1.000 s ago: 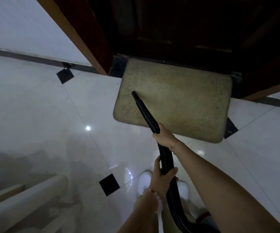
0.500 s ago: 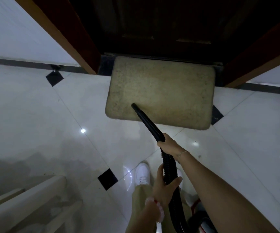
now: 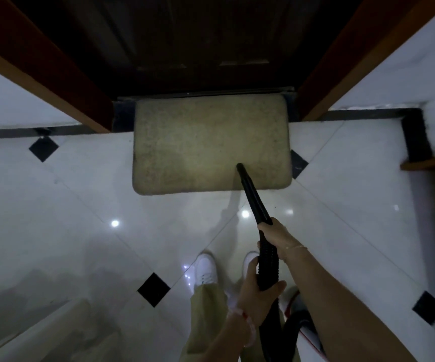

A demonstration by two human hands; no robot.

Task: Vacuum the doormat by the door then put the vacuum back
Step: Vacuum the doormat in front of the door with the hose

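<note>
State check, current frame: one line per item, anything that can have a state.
doormat: flat on the floor, against the door threshold
door: shut
vacuum nozzle: tip down on the doormat near its front right edge
vacuum hose: held in both hands
right hand: gripping where the nozzle meets the hose
left hand: gripping the hose lower down
vacuum body: on the floor by the feet, mostly hidden

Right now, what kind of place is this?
Likely a home entryway, indoors. A beige doormat lies against a dark wooden door in a wood frame, on glossy white floor tiles with black diamond insets. Both hands hold a vacuum hose, its nozzle on the mat.
</note>
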